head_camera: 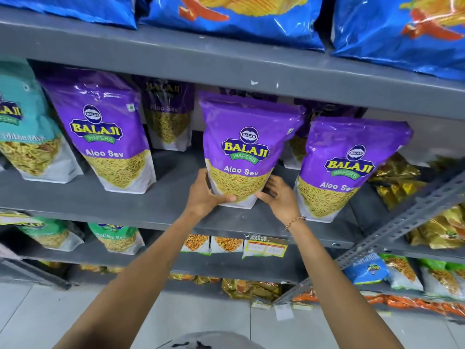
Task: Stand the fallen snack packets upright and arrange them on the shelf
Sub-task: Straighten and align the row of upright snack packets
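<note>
A purple Aloo Sev packet [245, 144] stands upright in the middle of the grey shelf [75, 197]. My left hand [207, 195] grips its lower left corner, thumb across the front. My right hand [279, 195] holds its lower right edge, fingers behind the packet. Two more purple Aloo Sev packets stand upright, one to the left [105, 132] and one to the right [344, 170]. Further purple packets [167, 114] stand behind them at the back of the shelf.
A teal mix packet [27, 127] stands at the far left. Golden packets [395, 182] lie at the right end. Blue chip bags [226, 13] fill the shelf above. Lower shelves hold green, white and orange packets. A slanted metal brace [392, 230] crosses at the right.
</note>
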The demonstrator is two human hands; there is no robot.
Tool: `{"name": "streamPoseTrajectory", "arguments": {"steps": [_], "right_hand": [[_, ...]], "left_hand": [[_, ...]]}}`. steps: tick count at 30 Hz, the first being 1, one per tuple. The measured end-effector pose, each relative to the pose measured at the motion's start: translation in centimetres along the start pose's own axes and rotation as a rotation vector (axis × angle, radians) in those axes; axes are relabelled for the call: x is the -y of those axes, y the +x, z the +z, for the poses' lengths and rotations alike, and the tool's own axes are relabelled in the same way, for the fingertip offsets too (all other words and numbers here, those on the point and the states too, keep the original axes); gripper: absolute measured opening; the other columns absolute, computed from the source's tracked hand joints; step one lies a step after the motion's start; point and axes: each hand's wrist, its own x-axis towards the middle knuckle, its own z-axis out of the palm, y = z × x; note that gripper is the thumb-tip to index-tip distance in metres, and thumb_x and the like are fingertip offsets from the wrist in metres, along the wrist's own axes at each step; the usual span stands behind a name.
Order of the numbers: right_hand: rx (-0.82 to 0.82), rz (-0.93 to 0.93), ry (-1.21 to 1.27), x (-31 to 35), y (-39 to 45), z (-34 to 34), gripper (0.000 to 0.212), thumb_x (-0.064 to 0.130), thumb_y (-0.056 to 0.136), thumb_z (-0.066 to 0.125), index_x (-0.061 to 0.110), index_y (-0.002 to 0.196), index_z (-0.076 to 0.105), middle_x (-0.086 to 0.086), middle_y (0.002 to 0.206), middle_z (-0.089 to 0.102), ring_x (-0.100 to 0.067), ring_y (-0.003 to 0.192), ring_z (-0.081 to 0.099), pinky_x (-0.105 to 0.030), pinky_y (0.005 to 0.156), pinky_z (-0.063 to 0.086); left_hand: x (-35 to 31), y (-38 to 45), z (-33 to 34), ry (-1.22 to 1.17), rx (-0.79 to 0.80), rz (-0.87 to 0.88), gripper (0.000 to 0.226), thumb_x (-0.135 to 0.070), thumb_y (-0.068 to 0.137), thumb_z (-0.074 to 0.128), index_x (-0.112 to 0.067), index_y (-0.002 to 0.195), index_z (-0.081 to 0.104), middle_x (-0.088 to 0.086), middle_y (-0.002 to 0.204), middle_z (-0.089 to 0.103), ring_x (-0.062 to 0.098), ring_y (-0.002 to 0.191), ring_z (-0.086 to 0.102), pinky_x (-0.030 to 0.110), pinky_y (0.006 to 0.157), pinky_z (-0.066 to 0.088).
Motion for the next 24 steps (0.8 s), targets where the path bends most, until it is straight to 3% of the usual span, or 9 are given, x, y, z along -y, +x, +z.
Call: {"name": "streamPoseTrajectory", "arguments": {"steps": [5, 8, 10, 13, 15, 17, 19, 21, 24], "right_hand": [[-0.089, 0.017, -0.179, 1.1, 0.1, 0.0, 0.024, 0.003, 0.079, 0.069, -0.003, 0.101, 0.061, -0.02, 0.103, 0.07, -0.023, 0.09, 0.065, -0.034, 0.083, 0.051], [-0.146, -0.042, -0.353, 0.7, 1.0, -0.6, 0.007, 0.008, 0.083, 0.066, 0.001, 0.084, 0.067, -0.02, 0.087, 0.074, -0.032, 0.083, 0.068, -0.044, 0.08, 0.053], [-0.178, -0.064, -0.399, 0.7, 1.5, -0.8, 0.012, 0.011, 0.085, 0.064, 0.006, 0.075, 0.068, -0.02, 0.076, 0.073, -0.037, 0.075, 0.066, -0.048, 0.077, 0.052], [-0.251, -0.084, -0.503, 0.7, 1.6, -0.5, 0.019, 0.016, 0.086, 0.063, 0.006, 0.069, 0.065, -0.018, 0.069, 0.07, -0.037, 0.07, 0.062, -0.032, 0.06, 0.041], [-0.318, -0.073, -0.529, 0.5, 1.2, 0.0, 0.017, 0.015, 0.087, 0.062, 0.007, 0.071, 0.064, -0.016, 0.071, 0.071, -0.036, 0.071, 0.063, -0.027, 0.06, 0.035], [-0.324, -0.045, -0.551, 0.7, 0.4, 0.2, 0.013, 0.011, 0.087, 0.058, 0.009, 0.077, 0.065, -0.015, 0.079, 0.073, -0.036, 0.078, 0.065, -0.03, 0.067, 0.042], [-0.216, -0.009, -0.728, 2.0, -0.5, 0.0, 0.016, 0.015, 0.091, 0.052, 0.009, 0.088, 0.067, -0.018, 0.091, 0.072, -0.039, 0.09, 0.064, -0.038, 0.079, 0.047], [-0.108, -0.009, -0.918, 4.7, -1.7, -0.2, 0.026, 0.029, 0.093, 0.05, 0.011, 0.098, 0.068, -0.019, 0.102, 0.069, -0.039, 0.099, 0.06, -0.038, 0.082, 0.046], [-0.066, -0.451, -0.752, 10.4, -3.5, 1.0, 0.026, 0.036, 0.092, 0.053, 0.018, 0.096, 0.071, -0.013, 0.091, 0.073, -0.035, 0.087, 0.065, -0.038, 0.072, 0.051]], "left_hand": [[0.1, 0.2, -0.1, 0.036, -0.001, -0.011, 0.082, -0.033, 0.047, 0.094, -0.022, 0.11, 0.042, -0.011, 0.105, 0.058, 0.008, 0.095, 0.056, 0.012, 0.067, 0.042], [0.3, 0.0, -0.1, 0.038, -0.012, -0.017, 0.082, -0.034, 0.047, 0.094, -0.023, 0.11, 0.042, -0.01, 0.107, 0.058, 0.009, 0.096, 0.056, 0.016, 0.07, 0.044], [0.3, -0.1, -0.2, 0.042, -0.008, -0.014, 0.082, -0.035, 0.048, 0.094, -0.025, 0.11, 0.042, -0.01, 0.107, 0.058, 0.01, 0.097, 0.056, 0.017, 0.072, 0.044], [0.0, -0.1, -0.4, 0.042, -0.008, -0.012, 0.082, -0.034, 0.048, 0.094, -0.026, 0.11, 0.042, -0.009, 0.108, 0.059, 0.009, 0.097, 0.055, 0.016, 0.073, 0.044], [-0.2, -0.2, -0.4, 0.041, -0.017, -0.007, 0.081, -0.033, 0.048, 0.094, -0.025, 0.11, 0.042, -0.009, 0.107, 0.059, 0.009, 0.096, 0.056, 0.014, 0.072, 0.044], [-0.3, -0.3, -0.4, 0.041, -0.01, 0.002, 0.079, -0.032, 0.049, 0.093, -0.023, 0.11, 0.043, -0.01, 0.106, 0.058, 0.01, 0.096, 0.056, 0.01, 0.067, 0.042], [-0.3, -0.3, -0.3, 0.046, 0.007, 0.007, 0.08, -0.032, 0.051, 0.093, -0.022, 0.113, 0.042, -0.01, 0.108, 0.057, 0.01, 0.098, 0.056, 0.01, 0.068, 0.042], [-0.3, -0.2, -0.3, 0.056, 0.014, 0.01, 0.081, -0.032, 0.051, 0.093, -0.021, 0.113, 0.042, -0.009, 0.109, 0.057, 0.009, 0.099, 0.055, 0.011, 0.069, 0.042], [-0.3, -0.2, -0.4, 0.083, 0.007, 0.022, 0.08, -0.031, 0.05, 0.093, -0.021, 0.111, 0.042, -0.007, 0.108, 0.059, 0.01, 0.096, 0.057, 0.009, 0.066, 0.042]]}}
